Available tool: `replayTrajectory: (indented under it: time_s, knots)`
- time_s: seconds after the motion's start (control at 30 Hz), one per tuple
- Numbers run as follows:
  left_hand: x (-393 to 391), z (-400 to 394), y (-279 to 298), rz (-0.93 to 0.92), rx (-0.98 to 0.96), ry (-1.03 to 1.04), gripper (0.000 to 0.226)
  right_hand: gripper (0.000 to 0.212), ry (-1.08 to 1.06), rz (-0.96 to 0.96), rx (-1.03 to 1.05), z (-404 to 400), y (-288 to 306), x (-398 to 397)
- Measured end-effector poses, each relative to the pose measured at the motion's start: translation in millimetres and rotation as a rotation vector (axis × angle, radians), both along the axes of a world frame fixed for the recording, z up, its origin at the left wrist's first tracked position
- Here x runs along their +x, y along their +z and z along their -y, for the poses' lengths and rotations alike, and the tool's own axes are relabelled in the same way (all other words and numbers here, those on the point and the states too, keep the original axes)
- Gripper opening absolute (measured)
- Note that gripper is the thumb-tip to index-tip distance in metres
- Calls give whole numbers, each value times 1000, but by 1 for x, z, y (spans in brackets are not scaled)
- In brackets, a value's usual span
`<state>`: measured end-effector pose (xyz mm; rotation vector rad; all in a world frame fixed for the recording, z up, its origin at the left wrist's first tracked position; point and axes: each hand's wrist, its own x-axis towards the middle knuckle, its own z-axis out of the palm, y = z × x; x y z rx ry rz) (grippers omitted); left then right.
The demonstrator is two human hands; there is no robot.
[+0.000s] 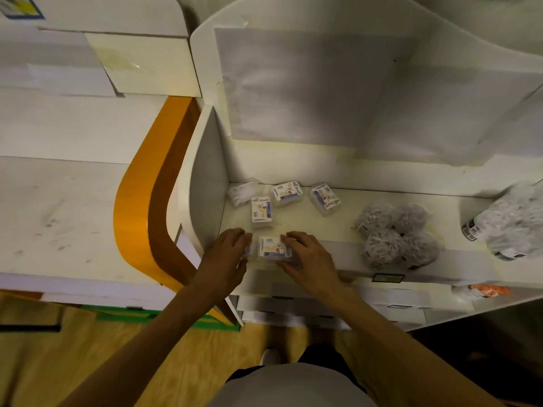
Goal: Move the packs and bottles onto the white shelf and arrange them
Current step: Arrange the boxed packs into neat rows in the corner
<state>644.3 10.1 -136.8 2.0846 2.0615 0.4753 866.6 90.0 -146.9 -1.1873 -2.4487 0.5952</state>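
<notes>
both hands on the white shelf (338, 230), at its front-left corner by the curved white side panel (205, 171). landmark for everything below: the small clear plastic pack with a white-and-blue label (271, 248) sitting at the shelf's front edge.

right hand (308, 255) grips that pack from its right side, fingers curled over the top, thumb on the near edge. left hand (226, 251) is just left of the pack, fingers bent over a second clear pack (246, 251) that is mostly hidden; cannot tell if it is gripping or only resting on it.

behind the landmark pack: a matching labelled pack (261, 212), label up. further behind and slightly right: another labelled pack (286, 193). right of that one: a third labelled pack (324, 198), tilted. behind-left, near the back corner: a clear unlabelled pack of small white pieces (242, 193).

right of the landmark pack, well apart: a cluster of four round grey bagged bundles (395, 233), touching each other. far right: a large clear bag of pale contents with a dark label (511, 221), partly blurred.

orange curved trim (141, 218) left of the side panel. wooden floor (44, 356) below.
</notes>
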Motion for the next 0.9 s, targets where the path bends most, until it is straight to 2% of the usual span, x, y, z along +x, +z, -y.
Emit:
replayTrajectory:
  time_s: [0.27, 0.53, 0.7, 0.77, 0.83, 0.9]
  knots:
    - [2, 0, -11, -55, 12, 41, 68, 63, 1, -8, -7, 3, -1, -11]
    - [3, -1, -14, -99, 20, 33, 60, 64, -16, -13, -2, 5, -2, -11]
    - [10, -2, -5, 71, 17, 115, 74, 74, 16, 14, -58, 3, 3, -10]
    - [14, -10, 4, 164, 25, 152, 71, 80, -11, 12, -92, 0, 7, -4]
    - [15, -23, 12, 194, 30, 150, 66, 74, -99, -81, -85, -6, 11, 4]
    - [13, -42, 21, 184, 24, 162, 65, 60, -192, -178, -24, -18, 14, 9]
